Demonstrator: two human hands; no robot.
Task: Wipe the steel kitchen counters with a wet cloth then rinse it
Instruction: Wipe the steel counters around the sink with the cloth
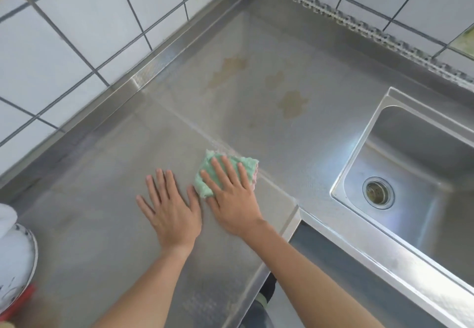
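Right hand, fingers straight, presses the soft, limp green microfibre cloth flat on the textured steel counter; left hand, fingers spread, rests alongside; best gathered by an edge.

A wall of white square ceramic tiles with dark grout lines rises behind the work surface on two sides, meeting at a corner at the top. Along the foot of the right-hand stretch runs a strip of grey patterned trim. At the lower left edge stands a white rounded ceramic vessel with dark markings, partly cut off by the frame, with a red band at its base.
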